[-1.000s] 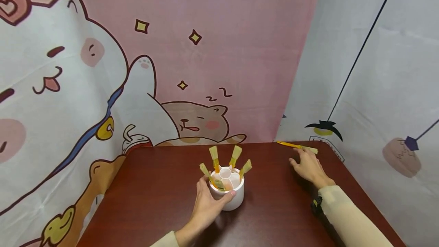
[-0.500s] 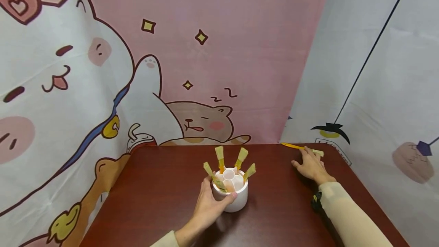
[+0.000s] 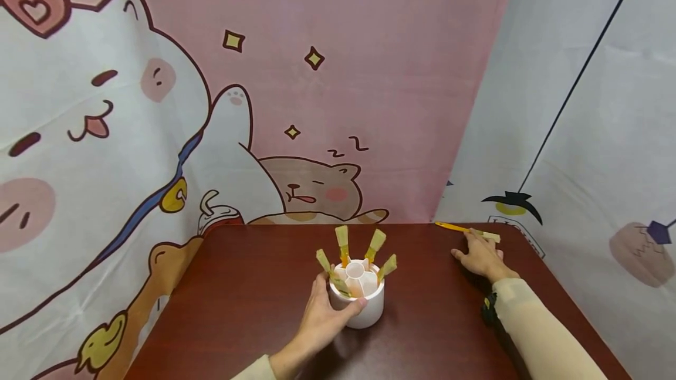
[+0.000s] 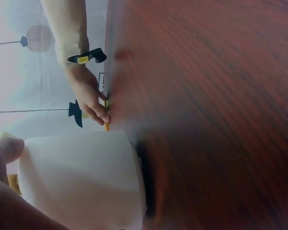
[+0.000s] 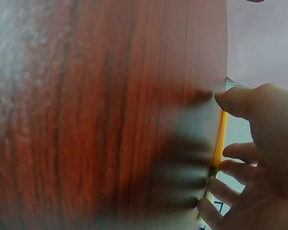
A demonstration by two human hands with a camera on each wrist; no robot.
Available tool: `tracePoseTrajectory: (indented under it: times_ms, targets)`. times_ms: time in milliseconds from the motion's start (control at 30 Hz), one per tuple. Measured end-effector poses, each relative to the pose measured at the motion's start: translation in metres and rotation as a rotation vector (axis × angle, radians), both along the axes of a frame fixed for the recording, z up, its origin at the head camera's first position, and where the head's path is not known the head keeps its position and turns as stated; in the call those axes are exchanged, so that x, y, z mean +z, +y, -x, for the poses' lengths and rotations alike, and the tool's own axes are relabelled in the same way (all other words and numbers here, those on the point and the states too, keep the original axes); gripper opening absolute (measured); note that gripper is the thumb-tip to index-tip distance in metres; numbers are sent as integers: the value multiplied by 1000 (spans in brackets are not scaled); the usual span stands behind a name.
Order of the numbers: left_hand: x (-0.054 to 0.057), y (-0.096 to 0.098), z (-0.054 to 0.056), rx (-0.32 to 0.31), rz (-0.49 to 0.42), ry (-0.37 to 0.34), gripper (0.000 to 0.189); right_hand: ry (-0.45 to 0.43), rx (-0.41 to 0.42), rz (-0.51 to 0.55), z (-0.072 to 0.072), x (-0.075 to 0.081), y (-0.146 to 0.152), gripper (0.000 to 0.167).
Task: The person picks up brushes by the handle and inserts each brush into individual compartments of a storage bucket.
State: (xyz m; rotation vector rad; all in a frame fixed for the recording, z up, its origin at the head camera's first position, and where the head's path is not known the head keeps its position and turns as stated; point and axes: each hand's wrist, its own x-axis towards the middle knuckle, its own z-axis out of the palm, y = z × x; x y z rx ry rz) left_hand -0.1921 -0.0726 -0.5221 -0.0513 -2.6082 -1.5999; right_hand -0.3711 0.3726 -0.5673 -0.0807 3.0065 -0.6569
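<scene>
A white round divided brush pot (image 3: 364, 312) stands on the dark red-brown wooden table. My left hand (image 3: 322, 321) grips its near left side, the thumb at the front rim and the fingers round the wall. Several flat paintbrushes (image 3: 376, 242) lean outward in its compartments, pale bristles up and orange handles down. Near the back right edge lies another flat paintbrush with a yellow handle (image 3: 450, 227), bristles to the right. My right hand (image 3: 482, 255) reaches over it, fingertips at its middle. In the right wrist view, the thumb (image 5: 235, 101) is spread away from the fingers.
Behind the table (image 3: 253, 286) hangs a pink and white cloth (image 3: 391, 87) with cartoon animals; its pale right part (image 3: 575, 151) runs along the right table edge. A dark band (image 3: 489, 309) is on my right wrist.
The head view has turned slightly left, so everything appears a little further right. My right hand stays over the yellow-handled paintbrush, and my left hand keeps its hold on the brush pot.
</scene>
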Motion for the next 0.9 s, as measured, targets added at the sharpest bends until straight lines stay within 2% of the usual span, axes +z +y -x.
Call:
tracePoseTrajectory:
  times_ms: [233,467,900]
  targets:
    - [0,0,2,-11,-16,2,99,66,20,-1,-5,2,-1,78]
    - [-1,0,2,-9,-15,-8,102,113,52,-5,-16,-4,0,69]
    - [-2,0,2,-13,-21,-7,104,283,203,38,-24,-8,-3,17]
